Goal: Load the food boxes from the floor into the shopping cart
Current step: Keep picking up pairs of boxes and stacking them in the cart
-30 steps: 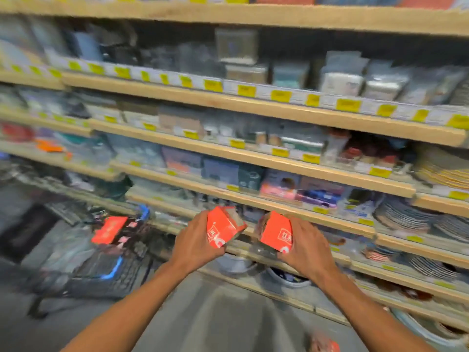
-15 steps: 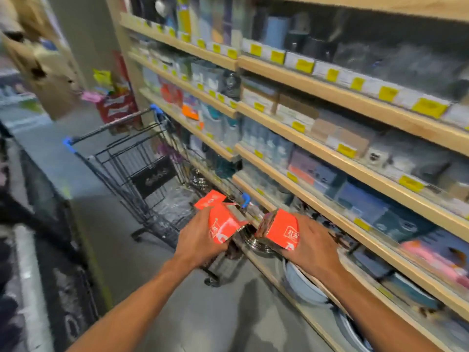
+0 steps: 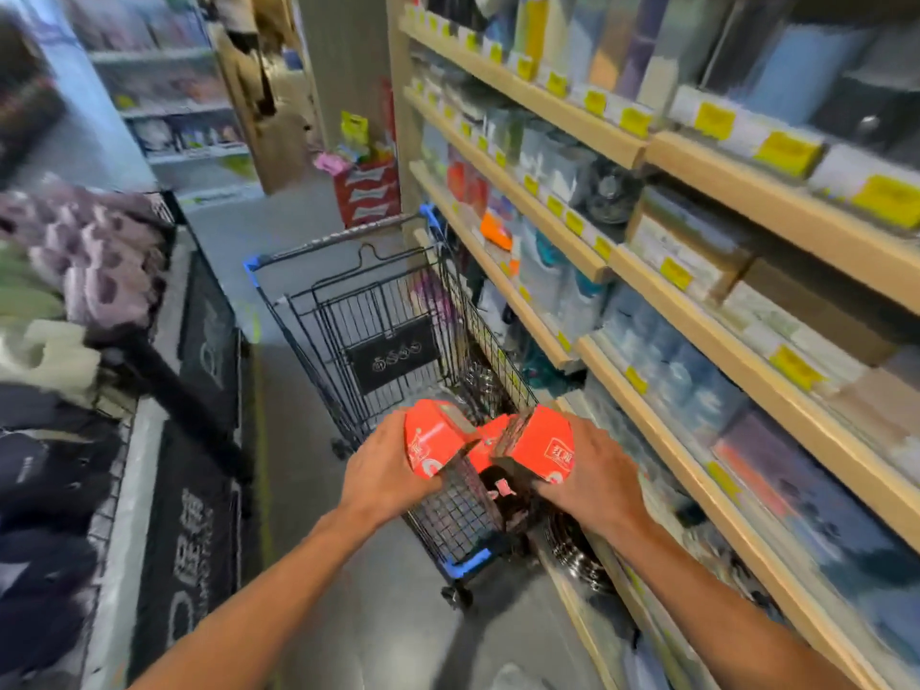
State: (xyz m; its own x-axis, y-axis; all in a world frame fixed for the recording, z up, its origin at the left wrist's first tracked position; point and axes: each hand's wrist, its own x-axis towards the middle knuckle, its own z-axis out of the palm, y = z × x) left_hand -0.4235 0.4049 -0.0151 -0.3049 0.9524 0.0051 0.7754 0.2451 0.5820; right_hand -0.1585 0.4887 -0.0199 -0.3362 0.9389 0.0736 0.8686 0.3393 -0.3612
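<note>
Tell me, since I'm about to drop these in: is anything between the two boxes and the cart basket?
Nothing visible. The left hand and right hand hold the red boxes at the near rim of the shopping cart, whose top is open.

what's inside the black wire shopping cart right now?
One red food box lies inside the black wire shopping cart, partly hidden by the two held boxes. The basket's floor is blurred; I cannot tell what else is there.

White Chinese characters, right red box (image 3: 545,443)
</note>
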